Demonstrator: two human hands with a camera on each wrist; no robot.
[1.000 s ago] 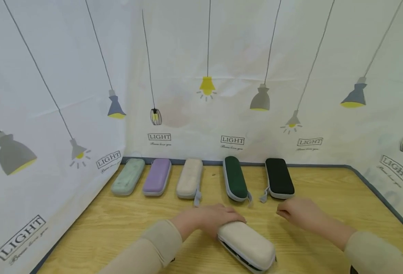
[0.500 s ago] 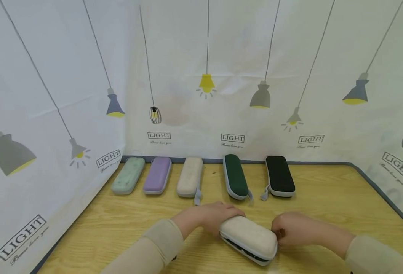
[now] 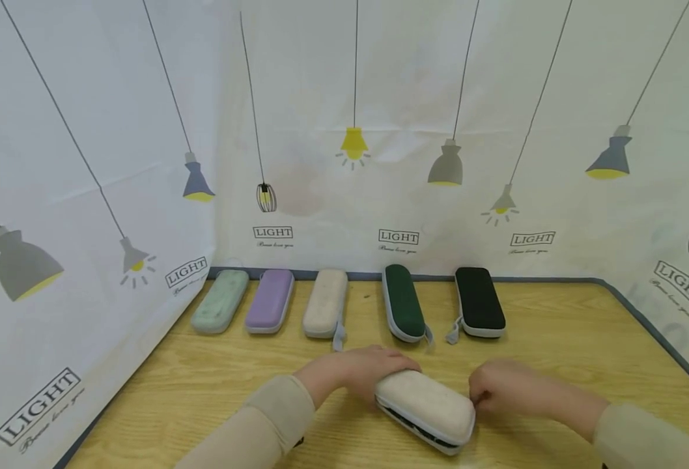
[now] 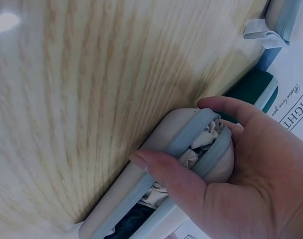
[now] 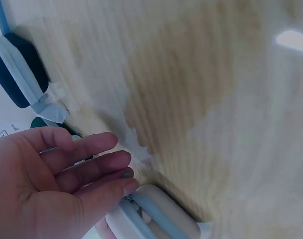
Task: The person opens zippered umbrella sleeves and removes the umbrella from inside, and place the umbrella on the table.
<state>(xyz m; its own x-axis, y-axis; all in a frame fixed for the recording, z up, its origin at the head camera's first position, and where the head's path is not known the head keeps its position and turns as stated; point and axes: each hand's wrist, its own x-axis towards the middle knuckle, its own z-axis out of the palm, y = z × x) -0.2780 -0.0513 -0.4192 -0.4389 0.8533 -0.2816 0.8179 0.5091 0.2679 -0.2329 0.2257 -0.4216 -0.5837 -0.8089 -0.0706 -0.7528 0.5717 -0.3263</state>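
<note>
A cream zip case (image 3: 429, 404) lies aslant near the front of the table, its zip undone along the near side. My left hand (image 3: 368, 372) grips its far-left end, thumb on one side and fingers round the other. In the left wrist view, crumpled beige lining (image 4: 191, 157) and something dark (image 4: 129, 221) show through the gap between the grey zip bands. At the other end my right hand (image 3: 505, 391) pinches at the zip's slider (image 5: 129, 198) between thumb and forefinger; the pull itself is mostly hidden.
Along the back of the wooden table (image 3: 204, 391) lie several more cases: mint (image 3: 220, 301), purple (image 3: 269, 301), another cream one (image 3: 324, 303), dark green (image 3: 403, 303) and black (image 3: 479, 301). A sheet printed with lamps (image 3: 321, 98) walls the back and sides.
My right hand has come down from near the black case to the cream case's right end and stays there. The case has shifted slightly away from me; my left hand keeps its grip.
</note>
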